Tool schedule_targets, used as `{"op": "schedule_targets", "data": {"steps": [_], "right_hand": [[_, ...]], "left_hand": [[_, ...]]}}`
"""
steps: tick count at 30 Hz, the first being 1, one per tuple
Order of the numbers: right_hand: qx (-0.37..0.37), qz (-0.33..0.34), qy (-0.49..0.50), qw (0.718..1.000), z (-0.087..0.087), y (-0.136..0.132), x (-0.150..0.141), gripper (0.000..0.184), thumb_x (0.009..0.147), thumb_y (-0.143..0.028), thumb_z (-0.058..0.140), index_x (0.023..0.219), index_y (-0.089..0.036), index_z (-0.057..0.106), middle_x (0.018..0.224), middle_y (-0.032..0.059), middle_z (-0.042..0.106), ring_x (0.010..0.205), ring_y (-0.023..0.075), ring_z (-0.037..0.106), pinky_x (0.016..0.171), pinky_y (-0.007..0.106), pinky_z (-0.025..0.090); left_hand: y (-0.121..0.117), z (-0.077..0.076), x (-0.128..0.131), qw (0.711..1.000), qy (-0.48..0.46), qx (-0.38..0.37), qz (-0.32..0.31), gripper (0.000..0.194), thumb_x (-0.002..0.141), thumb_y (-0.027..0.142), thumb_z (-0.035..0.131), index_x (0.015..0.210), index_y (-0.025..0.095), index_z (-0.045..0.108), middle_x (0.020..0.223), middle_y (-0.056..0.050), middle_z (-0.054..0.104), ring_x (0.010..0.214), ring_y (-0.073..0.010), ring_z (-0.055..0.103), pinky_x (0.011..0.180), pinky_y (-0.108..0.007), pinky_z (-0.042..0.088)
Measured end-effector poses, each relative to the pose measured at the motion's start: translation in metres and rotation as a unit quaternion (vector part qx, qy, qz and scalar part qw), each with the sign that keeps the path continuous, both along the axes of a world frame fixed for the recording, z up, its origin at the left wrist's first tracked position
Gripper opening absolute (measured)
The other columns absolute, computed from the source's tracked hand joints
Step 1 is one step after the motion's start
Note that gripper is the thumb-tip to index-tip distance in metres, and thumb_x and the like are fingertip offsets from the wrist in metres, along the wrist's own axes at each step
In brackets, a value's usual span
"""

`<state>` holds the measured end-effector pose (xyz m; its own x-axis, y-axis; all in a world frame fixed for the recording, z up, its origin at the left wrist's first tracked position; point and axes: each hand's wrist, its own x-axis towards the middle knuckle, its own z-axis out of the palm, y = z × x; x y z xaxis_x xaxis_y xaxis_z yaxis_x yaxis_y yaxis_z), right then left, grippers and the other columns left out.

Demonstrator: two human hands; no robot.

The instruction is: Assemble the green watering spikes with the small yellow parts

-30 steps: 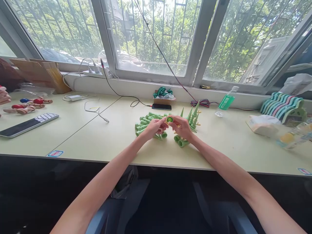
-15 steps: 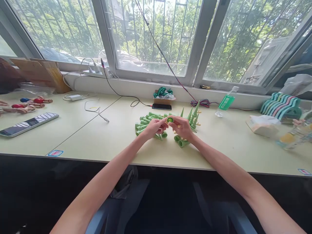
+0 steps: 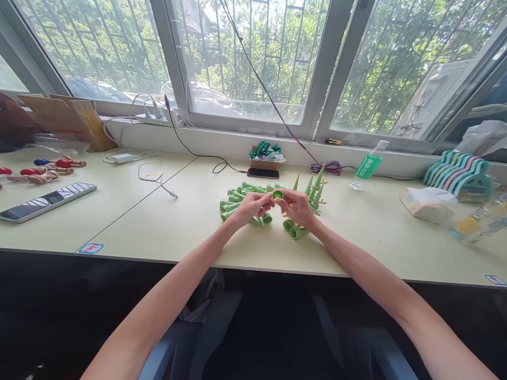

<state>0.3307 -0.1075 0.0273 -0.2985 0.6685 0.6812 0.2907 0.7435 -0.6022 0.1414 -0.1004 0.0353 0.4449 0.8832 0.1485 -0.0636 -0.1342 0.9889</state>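
Between my two hands is a green hollow cone (image 3: 278, 195), its round open end turned toward me. My left hand (image 3: 252, 207) pinches it from the left, and my right hand (image 3: 297, 205) grips its right side with fingers closed. Behind and left of my left hand lies a heap of green cones (image 3: 230, 203) on their sides. To the right of my right hand several green cones (image 3: 317, 187) stand point up, with small yellowish pegs among them. Two more cones (image 3: 296, 231) lie just below my right hand, open ends toward me.
A black phone (image 3: 263, 173) lies before a small box of green material (image 3: 266, 151). A water bottle (image 3: 366, 166) leans at right, near a tissue pack (image 3: 428, 204) and pastel hangers (image 3: 457, 174). At left are a large phone (image 3: 47, 202), a white cable (image 3: 158, 182) and wooden toys (image 3: 47, 171).
Both hands stay in nearly the same place on the cone, whose open end has shifted very slightly. At the far left, a hand near the wooden toys has gone out of view.
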Motion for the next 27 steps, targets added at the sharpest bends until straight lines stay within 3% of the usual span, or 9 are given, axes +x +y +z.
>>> {"op": "schedule_targets", "data": {"steps": [4, 12, 20, 27], "right_hand": [[-0.013, 0.008, 0.001, 1.0, 0.003, -0.003, 0.0, 0.035, 0.092, -0.049, 0.059, 0.087, -0.017, 0.071, 0.066, 0.0012, 0.063, 0.047, 0.0103, 0.056, 0.05, 0.024, 0.047], [-0.021, -0.002, 0.012, 1.0, -0.002, 0.002, -0.002, 0.044, 0.092, -0.056, 0.056, 0.107, -0.017, 0.071, 0.062, -0.0009, 0.062, 0.047, 0.0103, 0.057, 0.048, 0.023, 0.048], [0.031, -0.021, -0.023, 0.999, -0.01, 0.008, -0.003, 0.051, 0.079, -0.053, 0.075, 0.119, -0.022, 0.067, 0.092, 0.0066, 0.07, 0.064, 0.015, 0.063, 0.06, 0.03, 0.057], [0.019, -0.031, -0.021, 0.999, -0.01, 0.008, -0.005, 0.044, 0.087, -0.049, 0.066, 0.122, -0.023, 0.062, 0.089, 0.004, 0.069, 0.064, 0.0141, 0.063, 0.059, 0.027, 0.055]], "left_hand": [[-0.001, 0.001, 0.001, 1.0, 0.003, 0.009, 0.009, 0.05, 0.076, 0.06, 0.07, 0.064, 0.011, 0.066, 0.059, -0.001, 0.051, 0.044, -0.0049, 0.037, 0.042, -0.021, 0.026], [-0.001, 0.001, 0.002, 1.0, -0.005, 0.009, 0.03, 0.05, 0.077, 0.059, 0.07, 0.065, 0.011, 0.065, 0.057, 0.0, 0.048, 0.044, -0.0046, 0.036, 0.042, -0.021, 0.024], [-0.001, 0.003, 0.003, 0.997, -0.057, -0.004, 0.056, 0.044, 0.078, 0.049, 0.071, 0.057, 0.013, 0.057, 0.052, 0.002, 0.046, 0.041, -0.0044, 0.036, 0.042, -0.021, 0.025], [0.0, 0.004, 0.003, 0.997, -0.059, -0.028, 0.05, 0.043, 0.082, 0.043, 0.066, 0.054, 0.014, 0.053, 0.046, 0.002, 0.043, 0.038, -0.0043, 0.033, 0.04, -0.02, 0.02]]}}
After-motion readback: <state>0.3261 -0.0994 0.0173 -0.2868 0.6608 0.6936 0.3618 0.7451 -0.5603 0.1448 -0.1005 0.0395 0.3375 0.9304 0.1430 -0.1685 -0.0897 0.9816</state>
